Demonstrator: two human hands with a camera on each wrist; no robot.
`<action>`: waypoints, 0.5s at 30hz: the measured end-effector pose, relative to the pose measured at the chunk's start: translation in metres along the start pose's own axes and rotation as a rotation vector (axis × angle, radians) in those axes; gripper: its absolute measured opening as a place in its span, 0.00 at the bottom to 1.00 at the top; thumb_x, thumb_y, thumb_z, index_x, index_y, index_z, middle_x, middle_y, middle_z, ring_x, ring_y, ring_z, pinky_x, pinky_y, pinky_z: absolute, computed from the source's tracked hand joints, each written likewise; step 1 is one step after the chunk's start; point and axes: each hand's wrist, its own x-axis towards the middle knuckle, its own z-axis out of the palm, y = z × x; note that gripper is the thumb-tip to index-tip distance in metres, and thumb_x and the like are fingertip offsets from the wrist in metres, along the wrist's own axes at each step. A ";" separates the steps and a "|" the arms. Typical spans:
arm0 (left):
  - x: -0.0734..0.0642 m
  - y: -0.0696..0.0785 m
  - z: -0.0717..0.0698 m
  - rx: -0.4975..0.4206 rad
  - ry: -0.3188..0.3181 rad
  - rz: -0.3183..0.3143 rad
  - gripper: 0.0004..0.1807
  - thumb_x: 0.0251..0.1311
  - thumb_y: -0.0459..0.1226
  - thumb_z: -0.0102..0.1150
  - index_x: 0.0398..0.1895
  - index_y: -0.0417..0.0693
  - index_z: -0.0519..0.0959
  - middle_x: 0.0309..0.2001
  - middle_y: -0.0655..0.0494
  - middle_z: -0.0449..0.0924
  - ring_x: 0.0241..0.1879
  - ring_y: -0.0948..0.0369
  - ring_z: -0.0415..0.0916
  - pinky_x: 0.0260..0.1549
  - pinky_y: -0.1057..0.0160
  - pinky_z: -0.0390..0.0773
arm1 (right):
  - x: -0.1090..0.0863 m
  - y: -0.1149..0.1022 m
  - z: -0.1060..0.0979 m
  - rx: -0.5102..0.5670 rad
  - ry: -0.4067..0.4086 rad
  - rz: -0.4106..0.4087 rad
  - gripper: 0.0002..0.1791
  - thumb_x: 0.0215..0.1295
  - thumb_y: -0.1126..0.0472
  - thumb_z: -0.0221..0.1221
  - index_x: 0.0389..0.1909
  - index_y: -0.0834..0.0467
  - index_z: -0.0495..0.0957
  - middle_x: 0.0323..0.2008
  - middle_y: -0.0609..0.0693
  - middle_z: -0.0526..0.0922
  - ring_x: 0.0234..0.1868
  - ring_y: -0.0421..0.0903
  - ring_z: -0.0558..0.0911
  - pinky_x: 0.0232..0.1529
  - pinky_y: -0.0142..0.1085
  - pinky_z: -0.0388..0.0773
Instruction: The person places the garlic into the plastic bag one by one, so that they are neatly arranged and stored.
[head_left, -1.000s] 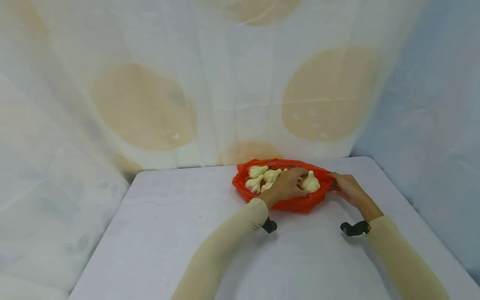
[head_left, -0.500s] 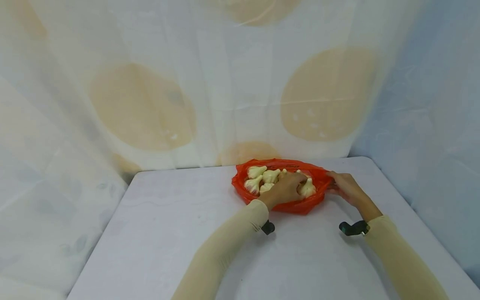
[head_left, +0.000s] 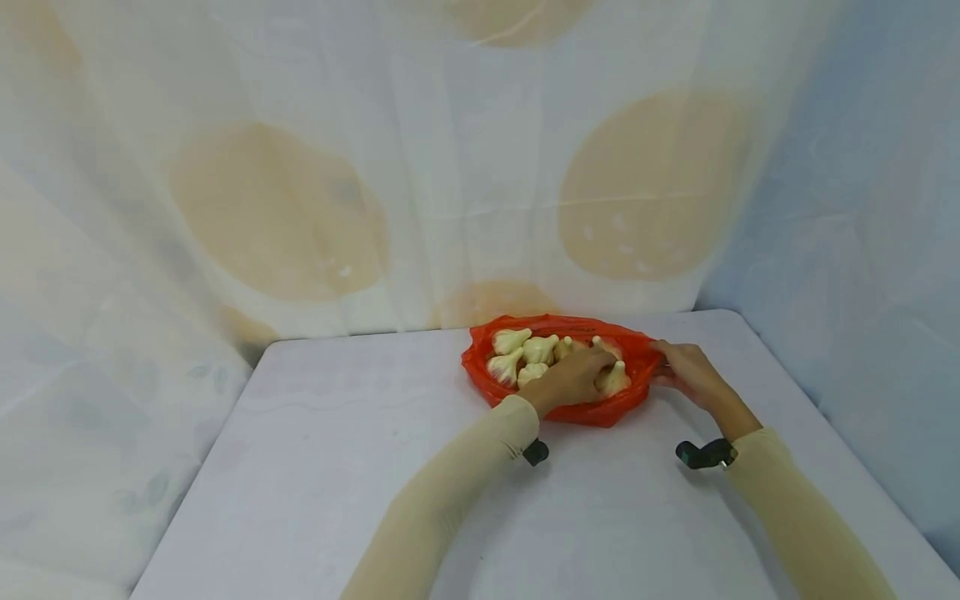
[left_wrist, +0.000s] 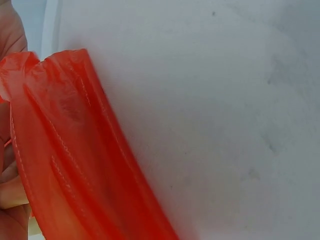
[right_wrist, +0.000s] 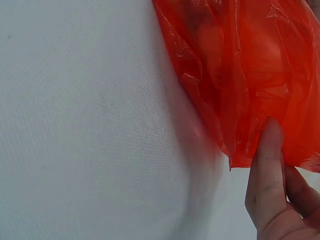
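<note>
A red plastic bag lies spread at the back of the table, its mouth facing up. Several pale garlic bulbs fill its left part. My left hand reaches in over the near rim, fingers curled about a garlic bulb at the right side of the bag; the palm side is hidden in the head view. With thumb and fingers, my right hand pinches the bag's right edge. Close up in the right wrist view, the thumb presses on the red plastic.
Both hands work over a white table. A pale curtain with tan circles hangs right behind its far edge, and a bluish sheet closes the right side. Black wrist mounts stick out below the cuffs.
My left fingers have closed in on the right-hand garlic bulb, which has shifted slightly down and left. Another bulb behind it now shows. The right hand keeps its hold on the bag.
</note>
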 end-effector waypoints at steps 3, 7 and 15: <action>-0.001 -0.001 -0.002 -0.019 -0.003 0.000 0.25 0.59 0.35 0.65 0.61 0.47 0.73 0.56 0.59 0.75 0.49 0.67 0.71 0.47 0.77 0.69 | 0.001 0.000 0.001 0.007 0.001 0.009 0.37 0.76 0.44 0.43 0.72 0.70 0.54 0.67 0.68 0.63 0.47 0.45 0.79 0.46 0.35 0.80; -0.002 -0.003 -0.003 -0.043 0.006 -0.012 0.25 0.56 0.35 0.68 0.58 0.48 0.75 0.52 0.63 0.76 0.48 0.68 0.70 0.44 0.77 0.68 | -0.001 0.000 0.001 0.006 -0.021 0.017 0.38 0.74 0.45 0.47 0.70 0.72 0.56 0.66 0.68 0.63 0.45 0.44 0.79 0.47 0.35 0.80; -0.009 0.003 -0.016 -0.110 0.012 -0.046 0.29 0.56 0.37 0.67 0.62 0.48 0.73 0.56 0.59 0.75 0.53 0.63 0.73 0.47 0.74 0.70 | -0.009 0.005 -0.010 -0.102 -0.031 0.023 0.45 0.71 0.38 0.49 0.70 0.72 0.55 0.65 0.70 0.65 0.57 0.59 0.76 0.53 0.43 0.77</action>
